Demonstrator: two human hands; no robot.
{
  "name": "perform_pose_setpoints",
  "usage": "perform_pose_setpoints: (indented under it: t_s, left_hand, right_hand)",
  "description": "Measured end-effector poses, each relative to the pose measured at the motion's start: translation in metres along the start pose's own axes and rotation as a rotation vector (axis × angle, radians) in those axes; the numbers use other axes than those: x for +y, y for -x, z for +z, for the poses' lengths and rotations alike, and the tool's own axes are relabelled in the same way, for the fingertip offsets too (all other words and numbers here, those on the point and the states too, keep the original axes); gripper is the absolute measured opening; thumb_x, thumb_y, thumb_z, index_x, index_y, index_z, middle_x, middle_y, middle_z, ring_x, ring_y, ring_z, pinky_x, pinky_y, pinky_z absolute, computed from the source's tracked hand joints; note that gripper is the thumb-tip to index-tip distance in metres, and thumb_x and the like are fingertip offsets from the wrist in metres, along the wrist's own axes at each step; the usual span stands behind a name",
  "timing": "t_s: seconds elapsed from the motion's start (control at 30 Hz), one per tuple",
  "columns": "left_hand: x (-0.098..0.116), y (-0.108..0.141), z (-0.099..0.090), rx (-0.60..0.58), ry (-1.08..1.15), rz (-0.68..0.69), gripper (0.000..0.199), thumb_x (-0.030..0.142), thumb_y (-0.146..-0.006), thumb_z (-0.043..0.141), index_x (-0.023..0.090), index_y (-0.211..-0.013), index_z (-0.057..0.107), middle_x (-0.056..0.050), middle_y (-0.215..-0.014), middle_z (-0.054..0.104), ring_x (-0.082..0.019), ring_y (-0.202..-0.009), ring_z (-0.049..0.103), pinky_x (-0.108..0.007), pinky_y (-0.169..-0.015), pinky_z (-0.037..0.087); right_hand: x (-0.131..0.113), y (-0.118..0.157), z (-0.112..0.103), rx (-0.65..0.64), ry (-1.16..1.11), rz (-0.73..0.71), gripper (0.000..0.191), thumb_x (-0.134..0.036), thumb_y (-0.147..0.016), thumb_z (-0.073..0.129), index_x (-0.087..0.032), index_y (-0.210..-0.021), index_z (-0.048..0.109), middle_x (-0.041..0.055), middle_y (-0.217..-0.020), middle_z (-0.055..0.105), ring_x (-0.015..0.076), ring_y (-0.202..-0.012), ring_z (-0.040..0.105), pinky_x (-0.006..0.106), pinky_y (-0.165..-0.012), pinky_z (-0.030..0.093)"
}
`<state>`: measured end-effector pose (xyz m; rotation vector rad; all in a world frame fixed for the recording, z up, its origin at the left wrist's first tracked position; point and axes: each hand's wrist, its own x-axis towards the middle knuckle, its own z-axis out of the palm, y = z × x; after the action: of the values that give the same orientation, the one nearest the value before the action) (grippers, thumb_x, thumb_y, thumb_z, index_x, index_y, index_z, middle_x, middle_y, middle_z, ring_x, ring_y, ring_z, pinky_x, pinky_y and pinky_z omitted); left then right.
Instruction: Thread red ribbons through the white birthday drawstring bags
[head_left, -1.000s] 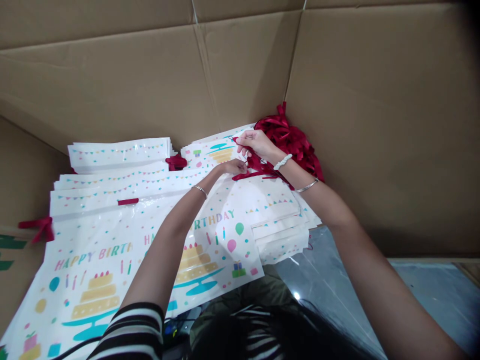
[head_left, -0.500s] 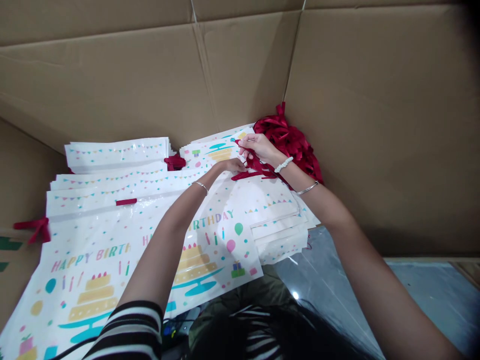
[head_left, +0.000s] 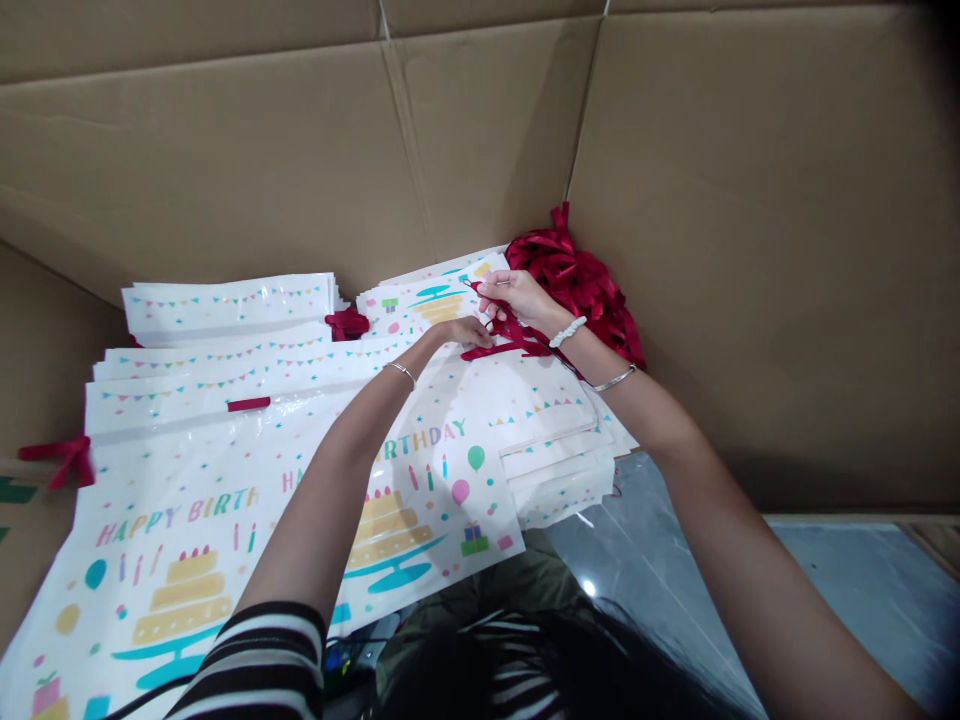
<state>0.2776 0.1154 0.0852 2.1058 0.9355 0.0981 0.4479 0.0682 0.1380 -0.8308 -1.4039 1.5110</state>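
Red ribbon (head_left: 504, 350) pinched in right hand (head_left: 517, 298), left hand (head_left: 466, 332)'s grip unclear, carton wall (head_left: 750, 250) close

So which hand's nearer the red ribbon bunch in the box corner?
Right hand: just beside the red ribbon bunch, on its left, fingers on a loose red ribbon strand. Left hand: farther left, beyond the right.

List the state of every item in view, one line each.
Right hand, gripping a red satin ribbon
Left hand, fingers curled, resting on the bags beside the ribbon
White plastic birthday bags, lying flat in overlapping piles
Red ribbon bundle, heaped in the box corner
Brown cardboard box, open, walls standing
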Motion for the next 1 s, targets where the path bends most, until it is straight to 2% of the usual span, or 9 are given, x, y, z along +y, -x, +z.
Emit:
perform_pose_setpoints:
  t_s: [0.17, 0.33, 0.4, 0.5, 0.67, 0.83, 1.0]
  left_hand:
    - [-0.004, -0.003, 0.001, 0.002, -0.004, -0.010, 0.015, 0.032, -0.074, 0.070, 0.019, -0.067, 0.072, 0.001, -0.057, 0.065, -0.015, -0.066, 0.051, -0.028, -0.069, 0.043]
    - [-0.008, 0.002, 0.005, 0.058, -0.006, 0.013, 0.014, 0.030, -0.075, 0.068, 0.017, -0.075, 0.076, 0.000, -0.068, 0.071, -0.014, -0.066, 0.056, -0.026, -0.070, 0.046]
    - [-0.011, 0.010, 0.009, 0.141, -0.014, 0.060, 0.016, 0.029, -0.077, 0.068, 0.016, -0.080, 0.077, -0.002, -0.078, 0.075, -0.016, -0.071, 0.061, -0.026, -0.073, 0.048]
    - [-0.020, 0.029, 0.018, 0.351, -0.047, 0.171, 0.018, 0.028, -0.084, 0.066, 0.015, -0.088, 0.077, -0.007, -0.093, 0.077, -0.017, -0.080, 0.066, -0.026, -0.077, 0.050]
    - [-0.033, 0.074, 0.051, 0.550, -0.189, 0.247, 0.020, 0.026, -0.097, 0.057, 0.015, -0.100, 0.073, -0.010, -0.101, 0.074, -0.017, -0.082, 0.068, -0.028, -0.079, 0.053]
    - [-0.034, 0.102, 0.091, 0.645, -0.409, 0.252, 0.025, 0.027, -0.104, 0.049, 0.019, -0.099, 0.071, -0.010, -0.104, 0.072, -0.019, -0.091, 0.069, -0.029, -0.083, 0.053]
    - [-0.036, 0.111, 0.108, 0.643, -0.485, 0.177, 0.022, 0.028, -0.103, 0.054, 0.020, -0.098, 0.074, -0.008, -0.097, 0.075, -0.019, -0.085, 0.069, -0.027, -0.073, 0.050]
  right_hand:
    - [0.001, 0.002, -0.001, 0.017, 0.003, 0.001, 0.043, -0.043, -0.080, 0.088, -0.017, -0.074, 0.054, 0.0029, -0.067, 0.071, 0.0079, -0.049, 0.061, 0.015, -0.039, 0.043]
    - [0.003, 0.002, -0.003, 0.049, 0.016, 0.001, 0.040, -0.038, -0.084, 0.086, -0.016, -0.074, 0.055, 0.0033, -0.065, 0.070, 0.0073, -0.048, 0.060, 0.015, -0.040, 0.041]
    - [0.004, 0.001, -0.004, 0.071, 0.020, 0.015, 0.039, -0.036, -0.084, 0.087, -0.016, -0.074, 0.055, 0.0028, -0.064, 0.070, 0.0070, -0.048, 0.059, 0.015, -0.040, 0.041]
    - [0.007, -0.003, -0.007, 0.097, 0.019, 0.033, 0.038, -0.033, -0.084, 0.087, -0.016, -0.073, 0.054, 0.0026, -0.062, 0.070, 0.0064, -0.047, 0.058, 0.015, -0.042, 0.041]
    - [0.021, -0.012, -0.010, 0.126, 0.033, 0.090, 0.031, -0.021, -0.089, 0.080, -0.014, -0.069, 0.056, 0.0038, -0.060, 0.069, 0.0068, -0.045, 0.058, 0.015, -0.041, 0.041]
    - [0.038, -0.019, -0.007, 0.017, 0.128, 0.215, 0.031, -0.016, -0.088, 0.079, -0.013, -0.065, 0.059, 0.0055, -0.058, 0.069, 0.0066, -0.040, 0.053, 0.015, -0.037, 0.038]
    - [0.049, -0.025, -0.005, -0.190, 0.296, 0.391, 0.029, -0.016, -0.075, 0.088, -0.011, -0.060, 0.064, 0.0049, -0.053, 0.066, 0.0050, -0.039, 0.047, 0.015, -0.036, 0.035]
